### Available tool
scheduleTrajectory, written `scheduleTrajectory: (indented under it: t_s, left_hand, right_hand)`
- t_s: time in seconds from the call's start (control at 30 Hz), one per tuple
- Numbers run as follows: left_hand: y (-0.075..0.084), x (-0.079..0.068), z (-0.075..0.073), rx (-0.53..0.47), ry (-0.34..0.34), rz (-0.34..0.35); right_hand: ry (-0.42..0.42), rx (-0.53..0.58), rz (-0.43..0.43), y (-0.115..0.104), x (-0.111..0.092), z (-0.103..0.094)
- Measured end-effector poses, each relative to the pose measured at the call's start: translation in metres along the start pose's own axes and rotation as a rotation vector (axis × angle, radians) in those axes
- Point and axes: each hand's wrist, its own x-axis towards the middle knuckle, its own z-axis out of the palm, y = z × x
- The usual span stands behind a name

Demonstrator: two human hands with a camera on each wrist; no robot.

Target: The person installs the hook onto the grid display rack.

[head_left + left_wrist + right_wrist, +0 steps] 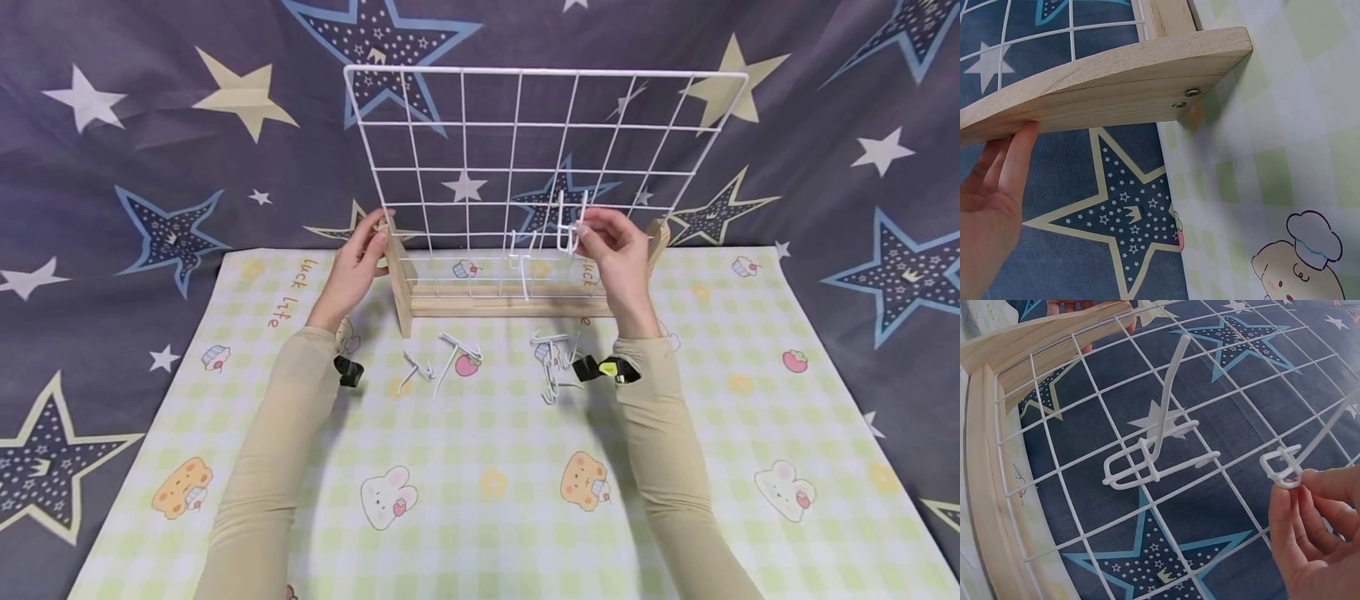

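A white wire grid [491,170] leans back in a wooden stand [450,307]. My left hand [358,262] grips the upper end of the stand's left side piece [399,279]; the left wrist view shows its fingers [1019,156] against the outer face of the wood. At the grid's right half, my right hand [617,250] pinches a white wire hook [567,236] by its base between thumb and fingers. In the right wrist view this hook [1284,465] overlaps the grid wires. Another white hook [1159,456] hangs on the grid, left of the held one.
Several loose white hooks lie on the checked tablecloth [480,467] before the stand, one group left of centre [453,354] and one [552,367] near the right wrist. A dark star-patterned cloth [180,167] hangs behind the table.
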Motion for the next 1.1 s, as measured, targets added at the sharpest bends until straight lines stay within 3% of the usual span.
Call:
scheduleTrajectory:
  t_s: [0.53, 0.67, 0.83, 1.1]
  left_hand:
    - [0.0, 0.0, 0.001, -0.012, 0.005, -0.001]
    - [-0.011, 0.004, -0.001, -0.021, 0.004, -0.005]
    - [-0.029, 0.009, -0.003, -0.006, 0.01, -0.003]
    - [-0.031, 0.009, -0.003, 0.01, 0.017, 0.017]
  right_hand:
    - [0.027, 0.027, 0.055, 0.017, -0.009, 0.002]
    - [0.048, 0.078, 0.09, 0.018, -0.011, 0.002]
    - [0.059, 0.066, 0.103, 0.022, -0.014, 0.0]
    - [0.037, -0.004, 0.15, 0.034, -0.022, -0.007]
